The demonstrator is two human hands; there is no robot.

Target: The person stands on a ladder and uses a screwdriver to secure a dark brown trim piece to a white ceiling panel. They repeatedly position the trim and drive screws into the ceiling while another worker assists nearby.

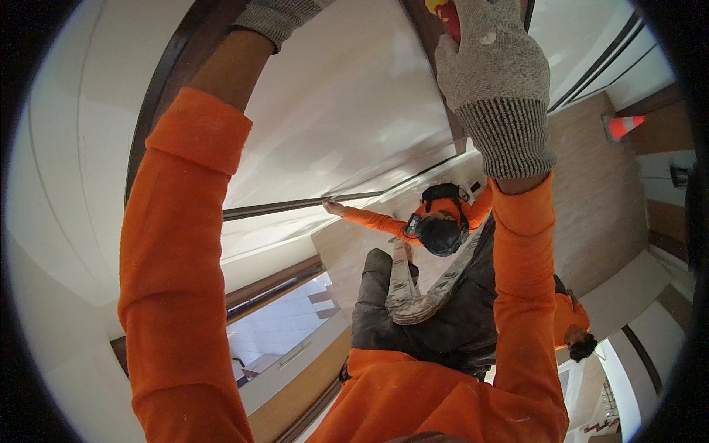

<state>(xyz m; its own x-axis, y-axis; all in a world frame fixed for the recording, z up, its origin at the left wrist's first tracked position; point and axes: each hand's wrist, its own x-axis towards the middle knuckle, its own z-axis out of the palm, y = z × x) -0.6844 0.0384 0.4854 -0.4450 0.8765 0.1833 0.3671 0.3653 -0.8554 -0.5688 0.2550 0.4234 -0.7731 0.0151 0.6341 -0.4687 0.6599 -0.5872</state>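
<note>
Both my arms, in orange sleeves, reach up along a white wall panel. My right hand, in a grey knit glove, is closed on a red and yellow tool handle; its kind cannot be made out. It is beside a dark brown upright strip on the wall. My left hand, gloved alike, is near a dark brown frame edge; its fingers lie beyond the top of the picture.
Below me is a paint-stained ladder between my legs. A co-worker in orange and a dark cap stands under it, one hand at a dark horizontal rail. Another person is at lower right. A traffic cone stands far right.
</note>
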